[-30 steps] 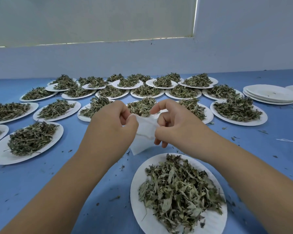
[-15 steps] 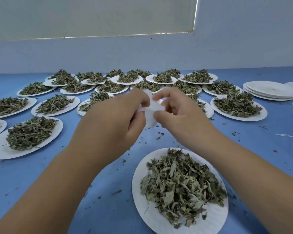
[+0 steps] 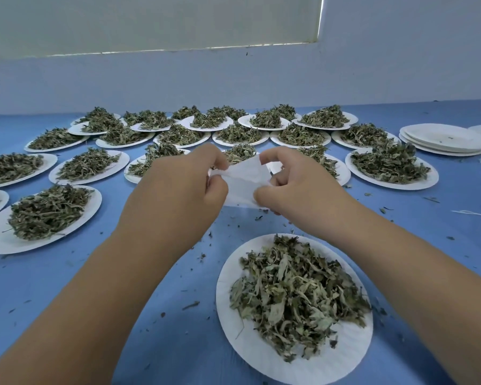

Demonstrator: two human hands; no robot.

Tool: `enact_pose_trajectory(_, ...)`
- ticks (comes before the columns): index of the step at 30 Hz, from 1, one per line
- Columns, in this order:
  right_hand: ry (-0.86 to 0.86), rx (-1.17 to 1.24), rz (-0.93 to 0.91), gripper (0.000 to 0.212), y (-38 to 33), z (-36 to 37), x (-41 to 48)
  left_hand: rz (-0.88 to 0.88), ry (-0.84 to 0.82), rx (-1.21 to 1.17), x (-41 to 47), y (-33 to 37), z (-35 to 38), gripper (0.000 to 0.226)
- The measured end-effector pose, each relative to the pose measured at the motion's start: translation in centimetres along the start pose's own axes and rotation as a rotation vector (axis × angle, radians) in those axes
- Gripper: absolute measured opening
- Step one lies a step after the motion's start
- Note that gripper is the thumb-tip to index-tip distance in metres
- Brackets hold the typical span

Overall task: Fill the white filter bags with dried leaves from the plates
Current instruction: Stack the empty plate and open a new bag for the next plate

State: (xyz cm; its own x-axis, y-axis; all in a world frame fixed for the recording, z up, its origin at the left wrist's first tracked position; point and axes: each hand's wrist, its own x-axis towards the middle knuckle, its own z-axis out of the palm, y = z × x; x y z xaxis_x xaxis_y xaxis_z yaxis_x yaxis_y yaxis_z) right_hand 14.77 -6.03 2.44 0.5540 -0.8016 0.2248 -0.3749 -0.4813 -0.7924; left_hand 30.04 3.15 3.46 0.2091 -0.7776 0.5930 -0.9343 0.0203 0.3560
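Nearest, right of centre: a round white paper plate (image 3: 345,357) is set on the blue table cover (image 3: 178,329). A loose heap of dried grey-green leaves (image 3: 295,295) is carried on it, with bare rim left at the near and right sides. Leaf crumbs are scattered on the cover around it.

Just beyond that plate, and above the cover, a small flat white filter bag (image 3: 245,182) is held up between both hands. Its left edge is pinched by the thumb and curled fingers of the left hand (image 3: 175,195). Its right edge is pinched by the thumb and forefinger of the right hand (image 3: 292,187), the remaining fingers loosely curled. The bag's long axis is laid roughly left to right, hand to hand. No leaves are seen in it. Whether its mouth is parted cannot be told.

The heaped plate is placed on the near side of the bag, slightly right. The right hand is therefore judged the closer one for scooping, with the bag left to the left hand.

Farther off, rows of white paper plates (image 3: 0,240), each heaped with leaves, are ranked across to the pale wall (image 3: 233,79). At far right a stack of empty white paper plates (image 3: 444,138) is noted, and nearer than it a thin white string (image 3: 472,213) on the cover.
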Motion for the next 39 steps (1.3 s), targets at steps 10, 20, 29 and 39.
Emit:
enact_pose_trajectory(10, -0.059, -0.056, 0.017, 0.004, -1.2, -0.5, -0.8, -0.085, -0.210, -0.509, 0.3, -0.7, -1.4, 0.017)
enact_pose_trajectory(20, -0.169, -0.432, -0.118, 0.060, -2.7, -0.7, -4.8, -0.042, -0.020, -0.226, 0.4, -1.3, -2.4, 0.010)
enact_pose_trajectory(29, -0.412, -0.785, -0.161, 0.072, -3.4, 0.1, -6.9, 0.047, -0.188, -0.002, -0.1, -0.5, -1.5, 0.013)
enact_pose_trajectory(39, -0.460, -0.797, -0.152, 0.037, -3.5, 0.2, -6.9, 0.010, -0.238, -0.031, -0.2, -0.4, -0.9, 0.011)
